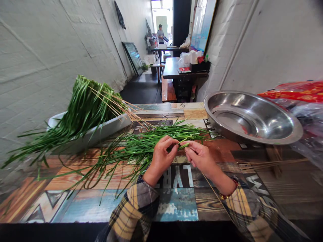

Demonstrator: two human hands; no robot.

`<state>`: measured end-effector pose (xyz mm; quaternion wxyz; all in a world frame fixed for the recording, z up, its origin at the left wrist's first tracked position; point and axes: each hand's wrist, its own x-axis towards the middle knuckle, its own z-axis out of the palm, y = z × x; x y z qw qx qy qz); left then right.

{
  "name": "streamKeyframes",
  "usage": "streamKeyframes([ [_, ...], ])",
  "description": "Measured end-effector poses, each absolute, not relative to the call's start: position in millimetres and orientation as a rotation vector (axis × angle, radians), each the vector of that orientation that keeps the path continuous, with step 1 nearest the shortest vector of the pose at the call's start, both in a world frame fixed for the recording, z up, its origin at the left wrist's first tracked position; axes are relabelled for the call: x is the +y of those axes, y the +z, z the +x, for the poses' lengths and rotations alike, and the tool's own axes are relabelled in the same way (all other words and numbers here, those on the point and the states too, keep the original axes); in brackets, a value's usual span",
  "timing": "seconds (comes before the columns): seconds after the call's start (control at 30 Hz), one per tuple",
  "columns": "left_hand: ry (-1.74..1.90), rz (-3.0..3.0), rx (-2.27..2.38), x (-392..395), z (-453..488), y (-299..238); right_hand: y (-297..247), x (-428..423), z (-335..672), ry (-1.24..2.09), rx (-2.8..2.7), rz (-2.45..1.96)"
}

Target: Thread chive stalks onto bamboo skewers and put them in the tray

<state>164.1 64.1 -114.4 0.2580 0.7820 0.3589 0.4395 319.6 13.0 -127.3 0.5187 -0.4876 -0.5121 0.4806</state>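
Observation:
My left hand (163,154) pinches the cut ends of a few green chive stalks (183,145) just above the table. My right hand (199,156) is closed beside it, gripping a thin bamboo skewer (214,193) that runs back under my wrist, its tip at the stalk ends. A loose heap of chives (141,146) lies on the patterned table (176,201) right behind and to the left of my hands. Both sleeves are yellow plaid.
A white tray (111,126) at the left holds skewered chives (83,107) with sticks pointing right. An empty steel basin (252,116) sits at the right, with plastic bags (302,104) beyond it. Spare skewers (267,164) lie at the right. Benches, tables and a person stand far down the corridor.

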Motion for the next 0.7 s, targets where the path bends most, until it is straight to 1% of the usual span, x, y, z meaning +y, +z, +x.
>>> streamKeyframes([
  [0.7, 1.233, 2.09, 0.92, 65.2, 163.3, -113.9, -123.7, 11.8, 318.4, 1.18, -1.2, -1.197],
])
